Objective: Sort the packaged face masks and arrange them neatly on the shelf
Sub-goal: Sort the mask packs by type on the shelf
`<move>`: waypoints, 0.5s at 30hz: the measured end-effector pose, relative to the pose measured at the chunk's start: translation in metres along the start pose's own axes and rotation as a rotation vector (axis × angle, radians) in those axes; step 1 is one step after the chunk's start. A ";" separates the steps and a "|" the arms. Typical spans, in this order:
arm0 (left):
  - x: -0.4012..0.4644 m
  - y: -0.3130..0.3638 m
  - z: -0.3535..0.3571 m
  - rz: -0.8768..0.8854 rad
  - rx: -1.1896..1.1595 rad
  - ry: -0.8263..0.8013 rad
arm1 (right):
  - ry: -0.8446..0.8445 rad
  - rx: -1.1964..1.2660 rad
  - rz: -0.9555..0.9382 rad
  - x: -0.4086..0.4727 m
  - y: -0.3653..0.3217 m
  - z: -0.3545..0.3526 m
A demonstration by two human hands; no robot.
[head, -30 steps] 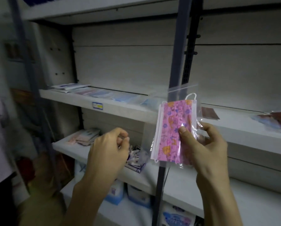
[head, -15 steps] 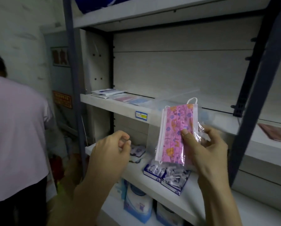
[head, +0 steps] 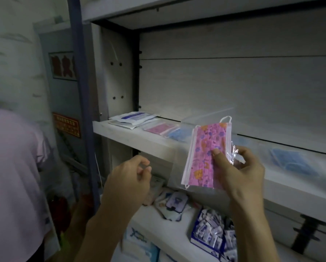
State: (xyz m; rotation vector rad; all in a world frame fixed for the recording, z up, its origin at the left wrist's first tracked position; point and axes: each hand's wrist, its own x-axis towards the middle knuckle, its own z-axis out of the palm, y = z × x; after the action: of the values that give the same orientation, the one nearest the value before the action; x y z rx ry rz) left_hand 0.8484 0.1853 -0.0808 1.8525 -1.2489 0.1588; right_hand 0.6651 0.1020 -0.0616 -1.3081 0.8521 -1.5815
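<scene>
Our right hand [head: 239,173] holds up a pink floral-patterned face mask sealed in a clear plastic bag [head: 207,156], thumb pressed on its front and fingers curled behind, in front of the white middle shelf board [head: 139,140]. Our left hand [head: 128,180] hovers just beside it with fingers loosely curled, holding nothing as far as we can tell. On the shelf board lie a white-and-blue flat packet [head: 133,118], a bagged pink mask [head: 161,128], and a bagged light blue mask [head: 290,161] further right. On the lower shelf sits a blue cardboard box of small wrapped items [head: 213,231]. A person in a pale pink shirt [head: 12,167] stands at the left.
</scene>
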 end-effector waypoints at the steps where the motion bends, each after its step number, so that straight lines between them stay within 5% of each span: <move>1: 0.010 -0.009 0.001 0.004 -0.003 0.010 | 0.014 0.006 -0.002 0.006 0.005 0.012; 15: 0.182 -0.126 0.007 0.100 -0.152 -0.110 | 0.270 -0.163 -0.044 0.087 0.060 0.179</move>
State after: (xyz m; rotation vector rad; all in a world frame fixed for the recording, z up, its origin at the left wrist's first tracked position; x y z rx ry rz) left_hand 1.0355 0.0687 -0.0620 1.6882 -1.3906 0.0155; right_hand 0.8480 0.0046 -0.0474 -1.2488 1.1455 -1.7807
